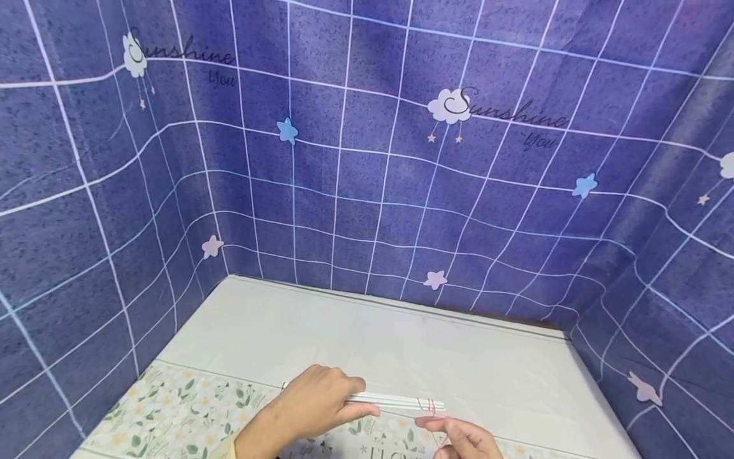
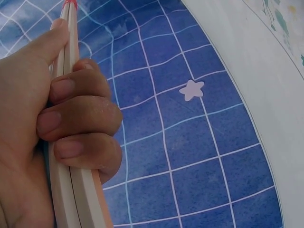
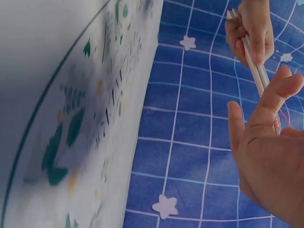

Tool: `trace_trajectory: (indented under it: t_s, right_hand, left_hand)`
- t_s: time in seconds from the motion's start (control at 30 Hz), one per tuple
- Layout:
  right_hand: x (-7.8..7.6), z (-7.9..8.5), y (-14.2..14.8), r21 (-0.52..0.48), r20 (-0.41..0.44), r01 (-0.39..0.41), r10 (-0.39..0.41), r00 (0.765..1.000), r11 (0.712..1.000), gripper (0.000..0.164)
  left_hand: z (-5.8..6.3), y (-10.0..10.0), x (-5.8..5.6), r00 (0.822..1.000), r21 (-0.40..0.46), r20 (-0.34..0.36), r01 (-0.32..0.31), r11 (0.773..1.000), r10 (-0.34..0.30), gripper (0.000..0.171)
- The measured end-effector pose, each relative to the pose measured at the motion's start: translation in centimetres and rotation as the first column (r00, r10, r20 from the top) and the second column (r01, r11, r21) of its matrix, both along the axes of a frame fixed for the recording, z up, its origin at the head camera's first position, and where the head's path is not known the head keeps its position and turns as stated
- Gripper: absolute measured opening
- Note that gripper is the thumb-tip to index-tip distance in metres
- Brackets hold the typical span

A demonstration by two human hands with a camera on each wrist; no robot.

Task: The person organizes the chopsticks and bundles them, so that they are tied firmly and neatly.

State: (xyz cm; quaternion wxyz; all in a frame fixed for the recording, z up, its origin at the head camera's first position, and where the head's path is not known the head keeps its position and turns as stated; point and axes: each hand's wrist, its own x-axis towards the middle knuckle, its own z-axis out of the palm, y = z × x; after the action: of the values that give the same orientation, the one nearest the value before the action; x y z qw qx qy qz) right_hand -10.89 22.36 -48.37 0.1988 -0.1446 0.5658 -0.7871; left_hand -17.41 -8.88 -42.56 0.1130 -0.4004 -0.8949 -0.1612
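Note:
My left hand point(image 1: 321, 400) grips a bundle of slim, pale sticks point(image 1: 395, 401) above the front of the table. In the left wrist view its fingers point(image 2: 85, 118) curl round the bundle, with the thumb lying along it. Red string point(image 1: 431, 405) is wound round the bundle's right-hand end. Just below that end, my right hand point(image 1: 467, 440) pinches the loose part of the string. The right wrist view shows the right hand point(image 3: 270, 159) beside the wrapped end, where a bit of red string point(image 3: 285, 116) shows; its fingertips partly hide the bundle.
A white table point(image 1: 344, 325) with a flowered, lettered strip point(image 1: 189, 398) along its front lies below the hands. Blue-purple cloth point(image 1: 367, 159) with grid lines, stars and clouds hangs behind and on both sides of the table.

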Motion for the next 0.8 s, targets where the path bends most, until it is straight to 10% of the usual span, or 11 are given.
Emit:
trace_trajectory:
  t_s: [0.3, 0.8]
  right_hand:
    - [-0.7, -0.6, 0.3, -0.254, -0.021, -0.341, 0.347, 0.937, 0.905, 0.066]
    - [-1.2, 0.7, 0.8, 0.13, 0.101, -0.301, 0.29, 0.952, 0.945, 0.076]
  left_hand:
    - [0.1, 0.0, 0.2, 1.0, -0.002, -0.025, 0.002, 1.0, -0.002, 0.048]
    - [-0.1, 0.1, 0.3, 0.971, -0.039, -0.195, 0.132, 0.99, -0.138, 0.053]
